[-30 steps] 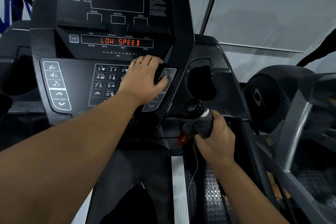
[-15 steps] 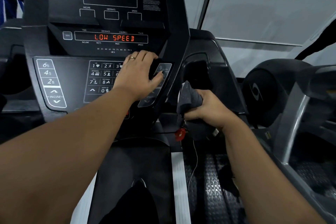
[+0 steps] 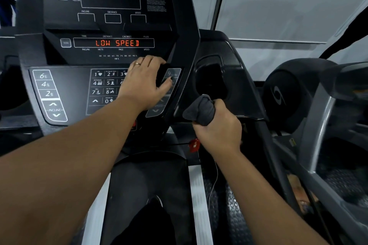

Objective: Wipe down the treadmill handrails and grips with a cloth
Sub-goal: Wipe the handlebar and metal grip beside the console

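My right hand [image 3: 218,127] is closed around a dark grey cloth [image 3: 201,110] that is wrapped over the end of the treadmill's right grip. The grip itself is hidden under the cloth and my fingers. The cloth bunches out above my fist, just below the cup holder [image 3: 211,83]. My left hand [image 3: 144,83], with a ring on one finger, lies flat on the black console [image 3: 65,89], fingers spread over the right side of the keypad and the speed buttons. It holds nothing.
The console display [image 3: 117,43] reads LOW SPEED in orange. A red safety key [image 3: 194,145] with a thin cord hangs below my right hand. The black belt and white side rail [image 3: 197,195] run underneath. A second grey machine [image 3: 318,117] stands close on the right.
My right hand slid the cloth up the grip and covered its cap, which showed bare one second ago, then turned back over the top. My left hand stayed on the console.
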Demonstrator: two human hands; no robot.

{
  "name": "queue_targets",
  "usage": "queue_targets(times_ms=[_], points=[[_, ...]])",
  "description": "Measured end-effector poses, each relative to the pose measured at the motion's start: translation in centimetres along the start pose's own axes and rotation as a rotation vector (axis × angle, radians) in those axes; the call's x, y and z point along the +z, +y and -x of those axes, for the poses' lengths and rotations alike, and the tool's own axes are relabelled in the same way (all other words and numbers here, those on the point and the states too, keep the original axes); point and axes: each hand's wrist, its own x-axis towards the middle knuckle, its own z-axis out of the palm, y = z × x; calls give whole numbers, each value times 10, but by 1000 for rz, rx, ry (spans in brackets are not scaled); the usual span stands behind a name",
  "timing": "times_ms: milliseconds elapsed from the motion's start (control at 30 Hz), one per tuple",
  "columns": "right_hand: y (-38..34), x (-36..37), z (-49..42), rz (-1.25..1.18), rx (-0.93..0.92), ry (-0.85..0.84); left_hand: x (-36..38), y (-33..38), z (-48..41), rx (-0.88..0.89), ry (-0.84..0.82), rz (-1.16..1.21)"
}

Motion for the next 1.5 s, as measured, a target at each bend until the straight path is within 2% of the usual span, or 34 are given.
queue_targets(times_ms=[200, 267, 400, 467, 567, 633, 733, 833, 933, 1200, 1367, 1500], points=[[9, 1, 5, -12, -59, -8, 0, 0, 0, 2, 4, 6], [16, -5, 0, -91, -44, -127, 0, 0, 0, 1, 6, 9], [36, -17, -19, -426, 74, -491, 0, 0, 0, 2, 8, 10], [42, -21, -30, -509, 114, -670, 0, -1, 0, 0, 6, 9], [47, -24, -37, -567, 167, -795, 1, -2, 0, -2, 0, 5], [51, -21, -31, -604, 159, -728, 2, -2, -1, 1, -2, 8], [58, -9, -10, -598, 144, -453, 2, -3, -1, 2, 3, 6], [60, 0, 12, -362, 104, -184, 2, -3, -1, 1, -2, 2], [59, 5, 29, -242, 66, -24, 2, -3, -1, 2, -7, 0], [78, 11, 49, -199, 75, 6, 2, -4, -1, 5, -7, 3], [63, -3, 41, -104, 167, -92, 4, -5, -1, 10, -14, -2], [20, -9, 16, -89, 48, -116, 3, -5, -1, 9, -2, 0]])
